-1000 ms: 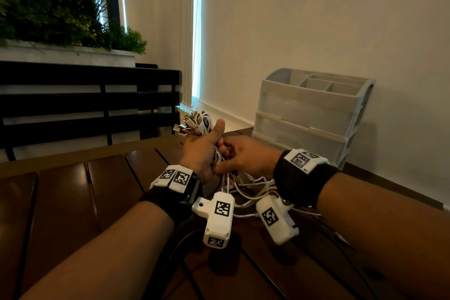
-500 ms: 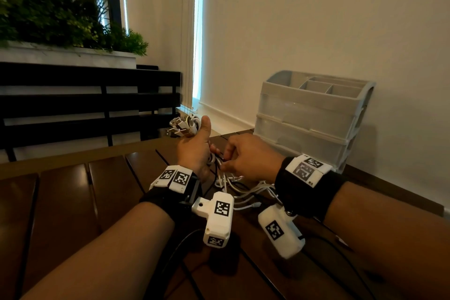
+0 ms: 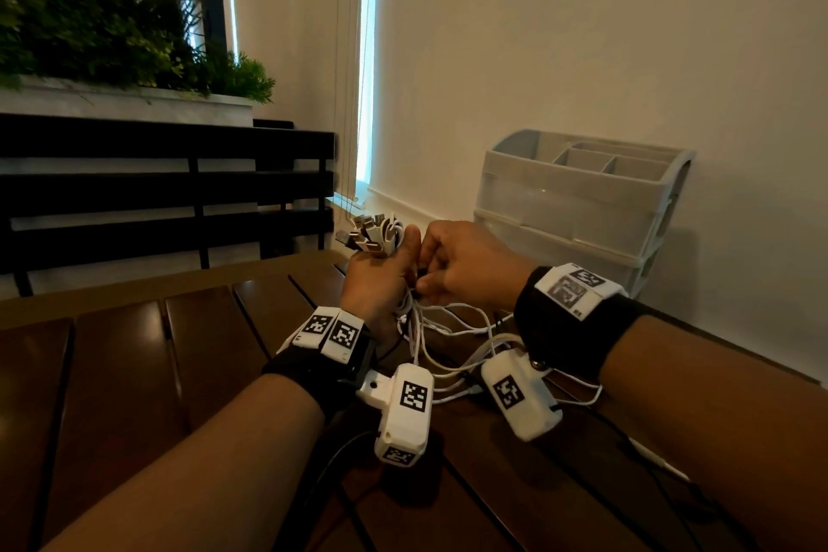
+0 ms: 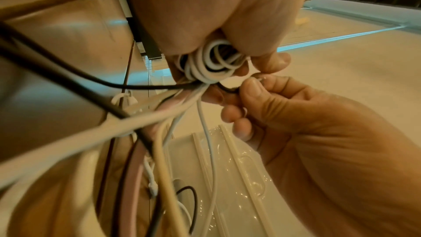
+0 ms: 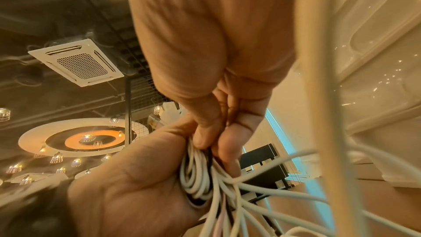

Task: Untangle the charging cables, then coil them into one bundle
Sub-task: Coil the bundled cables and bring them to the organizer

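A bunch of white charging cables [image 3: 405,305] is gripped in my left hand [image 3: 381,278], held above the table. Their USB plugs [image 3: 372,233] stick up over the fist. In the left wrist view the cables form a tight white coil [image 4: 209,64] under my left hand [image 4: 216,15]. My right hand [image 3: 466,264] sits against the left thumb, and its thumb and forefinger pinch a black cable [image 4: 227,89] at the coil's edge. In the right wrist view, the right hand [image 5: 216,60] pinches into the cable coil [image 5: 198,174] held in the left palm [image 5: 136,186]. Loose strands [image 3: 452,327] trail down to the table.
A grey drawer organiser [image 3: 578,211] stands against the wall at the back right of the dark slatted wooden table [image 3: 134,354]. A black bench [image 3: 157,193] and a planter with greenery [image 3: 112,36] lie beyond the table's far left edge.
The right hand drew slightly away from the left, then closed back against the left thumb. The plug ends tipped left and came back. The hanging strands shifted.
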`<state>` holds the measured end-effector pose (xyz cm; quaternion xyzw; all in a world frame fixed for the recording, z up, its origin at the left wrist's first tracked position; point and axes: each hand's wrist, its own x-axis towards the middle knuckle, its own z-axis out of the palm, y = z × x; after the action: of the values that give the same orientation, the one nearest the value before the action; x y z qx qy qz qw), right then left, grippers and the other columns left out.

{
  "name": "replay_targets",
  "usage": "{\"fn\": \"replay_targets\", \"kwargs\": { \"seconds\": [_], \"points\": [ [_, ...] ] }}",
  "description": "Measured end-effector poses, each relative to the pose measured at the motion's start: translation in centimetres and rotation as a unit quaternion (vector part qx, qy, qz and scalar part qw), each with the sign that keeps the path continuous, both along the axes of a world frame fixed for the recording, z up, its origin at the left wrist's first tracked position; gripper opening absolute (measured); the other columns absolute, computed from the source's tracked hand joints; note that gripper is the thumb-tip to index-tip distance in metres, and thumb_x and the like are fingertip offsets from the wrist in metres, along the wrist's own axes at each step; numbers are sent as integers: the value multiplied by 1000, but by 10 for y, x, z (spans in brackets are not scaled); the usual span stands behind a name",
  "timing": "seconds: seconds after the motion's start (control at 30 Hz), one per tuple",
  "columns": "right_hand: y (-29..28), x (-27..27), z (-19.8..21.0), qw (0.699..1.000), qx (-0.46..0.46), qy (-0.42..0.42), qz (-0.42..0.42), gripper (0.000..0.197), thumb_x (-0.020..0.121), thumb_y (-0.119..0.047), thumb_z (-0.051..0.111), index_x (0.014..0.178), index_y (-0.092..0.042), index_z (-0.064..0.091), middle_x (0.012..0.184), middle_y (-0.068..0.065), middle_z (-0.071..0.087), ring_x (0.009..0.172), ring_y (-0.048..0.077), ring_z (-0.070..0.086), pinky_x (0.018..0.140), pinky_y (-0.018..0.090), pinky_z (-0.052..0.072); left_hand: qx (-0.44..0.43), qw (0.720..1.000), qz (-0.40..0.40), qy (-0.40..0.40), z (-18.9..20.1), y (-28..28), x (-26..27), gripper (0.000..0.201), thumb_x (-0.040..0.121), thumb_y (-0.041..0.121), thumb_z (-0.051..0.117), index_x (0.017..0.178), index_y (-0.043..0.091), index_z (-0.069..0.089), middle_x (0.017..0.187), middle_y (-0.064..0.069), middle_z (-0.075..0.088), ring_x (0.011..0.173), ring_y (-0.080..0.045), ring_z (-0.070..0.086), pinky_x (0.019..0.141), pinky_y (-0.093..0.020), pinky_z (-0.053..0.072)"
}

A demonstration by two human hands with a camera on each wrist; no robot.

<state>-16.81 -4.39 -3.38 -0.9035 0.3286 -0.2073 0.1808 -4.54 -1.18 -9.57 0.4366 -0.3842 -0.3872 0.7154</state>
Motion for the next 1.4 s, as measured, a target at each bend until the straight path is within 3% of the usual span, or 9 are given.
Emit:
{"fn": "replay_targets", "kwargs": {
  "seconds": [0.07, 0.23, 0.37, 0.53, 0.73, 0.8, 1.03, 1.23, 1.4],
  "points": [
    [-3, 3, -3, 1000, 6, -22, -5, 29, 74, -8, 79, 88, -14, 54, 79, 8, 71, 74, 21, 69, 72, 40, 58, -12, 1000, -11, 4, 2, 3, -2, 27, 78, 50, 68, 72, 25, 75, 93, -17, 74, 91, -35, 71, 87, -60, 52],
    [-9, 6, -8, 996, -84, -29, -18, 42, 69, -17, 82, 71, -26, 41, 70, -5, 53, 62, 11, 49, 53, 22, 35, -9, 999, -28, 25, 4, 6, -6, 36, 64, 48, 81, 76, 15, 77, 94, -22, 73, 89, -38, 71, 86, -59, 53],
    [-10, 5, -13, 995, -77, -64, -20, 38, 69, -15, 81, 77, -23, 45, 78, 1, 60, 70, 17, 55, 56, 25, 42, -2, 999, -22, 34, 3, 4, -4, 40, 67, 31, 84, 88, -1, 71, 94, -27, 71, 88, -41, 70, 85, -58, 54],
    [-13, 4, -14, 990, -84, -87, -71, 45, 62, -29, 83, 88, -17, 48, 79, 1, 58, 71, 18, 54, 60, 35, 45, 12, 999, 3, 36, -2, -2, -1, 17, 79, 8, 76, 62, 11, 70, 75, -17, 71, 74, -32, 71, 77, -46, 57],
    [-12, -1, -24, 963, 234, -122, 44, 88, 67, -10, 84, 137, -23, 32, 109, 1, 67, 102, 16, 65, 93, 40, 54, -4, 992, 0, 123, 7, 0, -3, 12, 89, 16, 68, 87, 6, 61, 54, -3, 62, 50, -18, 64, 50, -29, 52],
    [-12, 3, -33, 967, 235, -67, 76, 103, 60, -12, 88, 141, -31, 27, 119, -1, 64, 111, 16, 61, 98, 41, 50, -6, 986, -11, 168, 10, -1, -5, 22, 87, 24, 69, 83, 9, 54, 47, -2, 51, 39, -14, 54, 46, -26, 49],
    [-7, 8, -40, 988, 146, 8, 54, 18, 85, -12, 68, 102, -7, 63, 91, 13, 71, 80, 24, 68, 79, 37, 56, -30, 980, 18, 194, 9, -4, -4, 30, 87, 28, 70, 70, 13, 49, 51, -1, 40, 40, -14, 43, 46, -25, 45],
    [-11, 12, -30, 971, -80, 218, 47, 9, 85, -19, 67, 87, -14, 60, 87, 5, 64, 79, 19, 59, 71, 30, 46, -16, 984, 78, 158, 6, -7, 1, 30, 84, 31, 73, 71, 13, 53, 47, 1, 43, 40, -12, 42, 46, -26, 42],
    [-20, 9, -18, 944, -184, 269, 47, 12, 85, -21, 64, 94, -13, 62, 86, 4, 65, 79, 19, 61, 73, 32, 50, -36, 977, 122, 171, 12, -7, 9, 28, 88, 27, 69, 70, 13, 54, 45, 2, 42, 39, -13, 40, 46, -25, 40]
  ]
}}
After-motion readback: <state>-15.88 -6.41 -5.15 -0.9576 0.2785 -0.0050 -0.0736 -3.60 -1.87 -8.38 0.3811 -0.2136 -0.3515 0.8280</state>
